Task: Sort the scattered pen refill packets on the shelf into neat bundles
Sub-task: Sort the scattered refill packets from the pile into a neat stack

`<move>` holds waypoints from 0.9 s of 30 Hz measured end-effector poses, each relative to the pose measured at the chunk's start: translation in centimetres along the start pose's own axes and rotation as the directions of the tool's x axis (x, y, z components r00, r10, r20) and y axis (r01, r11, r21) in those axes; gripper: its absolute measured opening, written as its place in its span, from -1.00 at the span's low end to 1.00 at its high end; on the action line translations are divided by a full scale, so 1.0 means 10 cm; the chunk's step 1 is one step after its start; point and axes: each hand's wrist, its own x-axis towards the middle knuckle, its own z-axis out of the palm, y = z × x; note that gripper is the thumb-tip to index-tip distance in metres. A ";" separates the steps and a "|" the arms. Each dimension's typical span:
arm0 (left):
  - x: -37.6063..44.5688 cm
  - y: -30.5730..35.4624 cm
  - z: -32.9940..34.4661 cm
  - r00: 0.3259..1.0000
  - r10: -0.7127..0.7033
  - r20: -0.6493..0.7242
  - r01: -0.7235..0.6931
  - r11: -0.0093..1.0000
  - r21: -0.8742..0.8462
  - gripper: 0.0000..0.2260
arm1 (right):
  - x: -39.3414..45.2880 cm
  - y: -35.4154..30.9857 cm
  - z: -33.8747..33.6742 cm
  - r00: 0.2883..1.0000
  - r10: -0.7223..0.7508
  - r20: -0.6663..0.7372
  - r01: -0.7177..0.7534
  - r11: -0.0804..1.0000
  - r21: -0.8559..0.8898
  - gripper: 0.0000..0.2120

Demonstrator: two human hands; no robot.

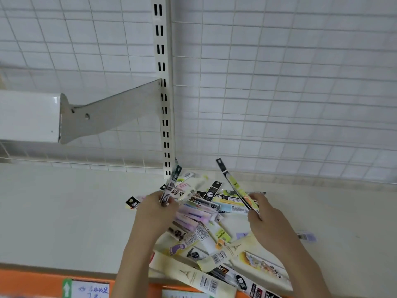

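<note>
A loose heap of pen refill packets [206,229] lies on the white shelf [64,211], fanned from the back post to the front edge. My left hand [154,214] is above the heap's left side and grips a small bunch of dark-topped packets [174,181] that point up and back. My right hand [264,216] pinches one long yellow-and-black packet [236,186], tilted up to the left over the heap. One stray purple packet [306,236] lies apart on the right.
A slotted white upright [163,93] stands behind the heap, with a bracket and upper shelf [28,116] jutting out at the left. White wire grid backs the shelf. An orange front strip [32,280] carries paper labels.
</note>
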 end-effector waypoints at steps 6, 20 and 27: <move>-0.03 0.00 -0.02 0.997 0.022 -0.077 -0.031 0.993 -0.110 -0.82 | 0.02 -0.11 0.05 0.999 -0.040 -0.016 0.041 0.998 0.057 -0.70; 0.04 -0.14 -0.18 0.975 0.036 -0.220 -0.077 0.980 -0.182 -0.76 | 0.28 -0.31 0.24 0.994 -0.081 0.070 0.082 0.996 -0.016 -0.69; 0.04 -0.20 -0.31 0.951 -0.107 -0.289 0.013 0.952 -0.307 -0.77 | 0.51 -0.51 0.39 0.971 -0.231 0.062 0.235 0.968 -0.083 -0.77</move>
